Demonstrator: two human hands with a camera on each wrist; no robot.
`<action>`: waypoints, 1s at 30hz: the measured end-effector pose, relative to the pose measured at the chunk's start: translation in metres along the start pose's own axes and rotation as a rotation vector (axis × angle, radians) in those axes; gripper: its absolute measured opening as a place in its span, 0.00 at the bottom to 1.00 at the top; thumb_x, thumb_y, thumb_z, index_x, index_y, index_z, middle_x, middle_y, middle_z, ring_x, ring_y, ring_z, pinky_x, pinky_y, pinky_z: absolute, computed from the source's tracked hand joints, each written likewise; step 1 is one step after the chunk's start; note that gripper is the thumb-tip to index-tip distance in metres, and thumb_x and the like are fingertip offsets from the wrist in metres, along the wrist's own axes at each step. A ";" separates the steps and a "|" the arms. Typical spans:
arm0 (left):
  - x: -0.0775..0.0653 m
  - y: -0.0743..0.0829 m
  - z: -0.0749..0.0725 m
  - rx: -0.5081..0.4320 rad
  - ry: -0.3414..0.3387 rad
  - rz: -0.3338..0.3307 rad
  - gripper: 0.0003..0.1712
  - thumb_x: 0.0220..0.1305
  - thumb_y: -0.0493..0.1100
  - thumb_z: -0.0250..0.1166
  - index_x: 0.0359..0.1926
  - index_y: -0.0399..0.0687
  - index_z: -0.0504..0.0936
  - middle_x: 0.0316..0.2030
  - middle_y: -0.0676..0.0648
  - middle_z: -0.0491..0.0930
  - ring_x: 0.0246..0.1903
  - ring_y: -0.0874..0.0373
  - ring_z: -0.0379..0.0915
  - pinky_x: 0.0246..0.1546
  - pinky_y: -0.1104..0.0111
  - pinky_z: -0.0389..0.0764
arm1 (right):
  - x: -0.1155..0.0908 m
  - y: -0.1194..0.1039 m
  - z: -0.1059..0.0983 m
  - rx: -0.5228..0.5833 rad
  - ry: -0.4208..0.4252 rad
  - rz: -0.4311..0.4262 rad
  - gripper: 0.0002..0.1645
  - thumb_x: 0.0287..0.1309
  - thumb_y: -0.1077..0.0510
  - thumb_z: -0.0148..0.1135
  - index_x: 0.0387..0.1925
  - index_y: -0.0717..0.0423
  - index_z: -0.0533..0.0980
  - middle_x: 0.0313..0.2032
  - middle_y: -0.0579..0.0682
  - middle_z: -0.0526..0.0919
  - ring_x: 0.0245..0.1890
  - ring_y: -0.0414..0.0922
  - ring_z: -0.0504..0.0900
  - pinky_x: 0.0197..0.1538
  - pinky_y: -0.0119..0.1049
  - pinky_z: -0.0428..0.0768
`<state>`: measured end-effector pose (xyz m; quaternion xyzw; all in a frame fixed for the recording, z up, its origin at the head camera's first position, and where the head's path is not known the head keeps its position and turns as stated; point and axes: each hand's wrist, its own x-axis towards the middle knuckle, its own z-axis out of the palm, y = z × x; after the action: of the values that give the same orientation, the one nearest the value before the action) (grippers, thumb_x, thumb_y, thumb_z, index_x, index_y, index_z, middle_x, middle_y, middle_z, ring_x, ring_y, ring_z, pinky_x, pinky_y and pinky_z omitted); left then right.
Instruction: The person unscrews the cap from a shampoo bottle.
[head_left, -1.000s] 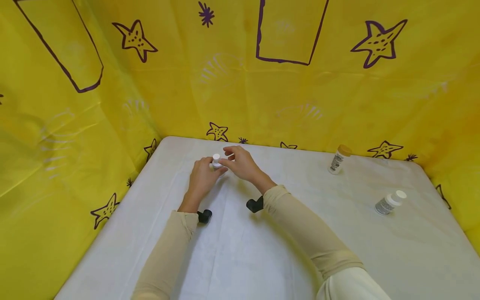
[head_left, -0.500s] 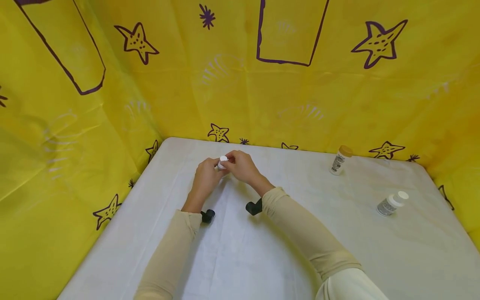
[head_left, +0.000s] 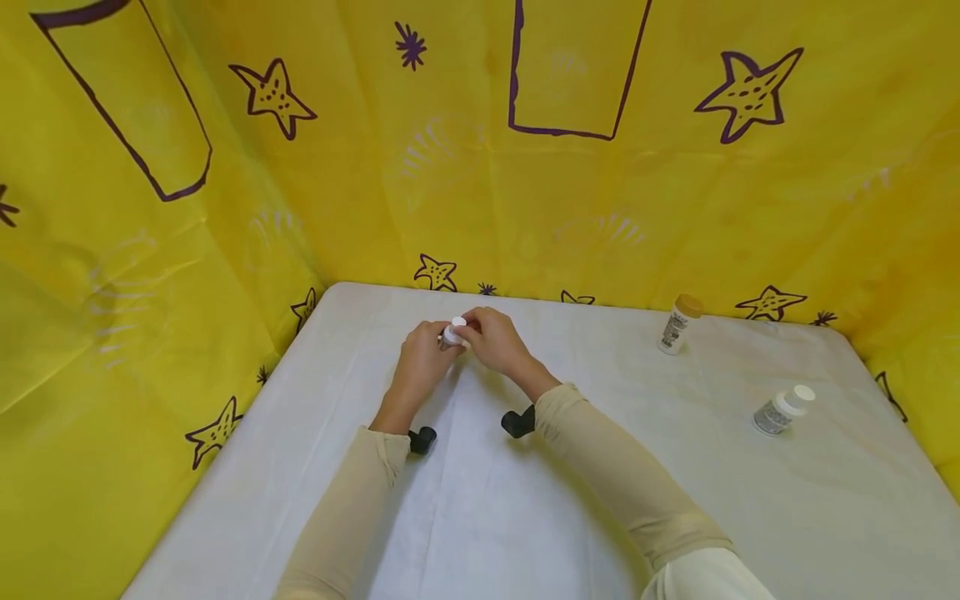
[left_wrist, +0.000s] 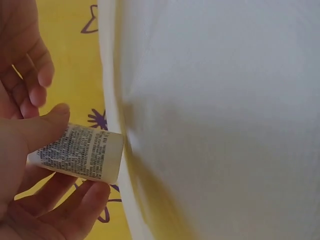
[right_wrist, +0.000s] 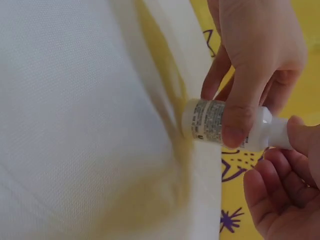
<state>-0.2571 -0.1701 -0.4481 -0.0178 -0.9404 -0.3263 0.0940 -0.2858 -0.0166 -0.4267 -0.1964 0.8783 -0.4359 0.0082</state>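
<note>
One bottle (left_wrist: 86,153) within left grip (head_left: 424,360), cap (right_wrist: 279,134) at right grip (head_left: 498,340)

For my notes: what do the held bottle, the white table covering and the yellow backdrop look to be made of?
Bottle: probably plastic; its white surface is smooth with a soft sheen. Table covering: matte, likely woven cloth or textured vinyl, as a fine grain shows. Yellow backdrop: thin fabric or plastic sheeting, judging by creases; which one I can't tell.
</note>
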 end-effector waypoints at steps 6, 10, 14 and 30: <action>-0.005 0.009 0.005 -0.042 -0.026 0.027 0.22 0.63 0.47 0.73 0.53 0.38 0.84 0.47 0.38 0.84 0.49 0.44 0.82 0.53 0.52 0.83 | -0.010 0.003 -0.010 -0.004 0.023 0.040 0.19 0.72 0.51 0.62 0.52 0.62 0.80 0.45 0.56 0.84 0.43 0.49 0.82 0.49 0.40 0.83; -0.009 0.018 0.008 -0.062 -0.032 0.053 0.22 0.63 0.47 0.74 0.52 0.38 0.84 0.46 0.38 0.84 0.47 0.45 0.82 0.51 0.53 0.83 | -0.017 0.005 -0.017 0.004 0.043 0.057 0.19 0.71 0.51 0.62 0.52 0.62 0.80 0.45 0.56 0.84 0.43 0.49 0.81 0.48 0.41 0.83; -0.012 0.025 0.011 -0.080 -0.042 0.064 0.23 0.62 0.47 0.75 0.54 0.40 0.84 0.46 0.39 0.83 0.46 0.47 0.80 0.50 0.55 0.84 | -0.024 0.009 -0.023 -0.004 0.064 0.060 0.19 0.71 0.50 0.62 0.52 0.61 0.80 0.46 0.56 0.84 0.45 0.50 0.82 0.50 0.42 0.83; -0.020 0.063 0.020 -0.132 -0.037 0.173 0.28 0.60 0.50 0.75 0.58 0.42 0.82 0.46 0.42 0.78 0.44 0.49 0.77 0.51 0.56 0.82 | -0.055 0.011 -0.067 0.095 0.153 0.041 0.23 0.73 0.49 0.60 0.59 0.62 0.78 0.51 0.58 0.84 0.51 0.54 0.84 0.57 0.49 0.84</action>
<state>-0.2346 -0.1080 -0.4287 -0.1111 -0.9134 -0.3777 0.1032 -0.2507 0.0596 -0.4024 -0.1439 0.8585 -0.4905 -0.0407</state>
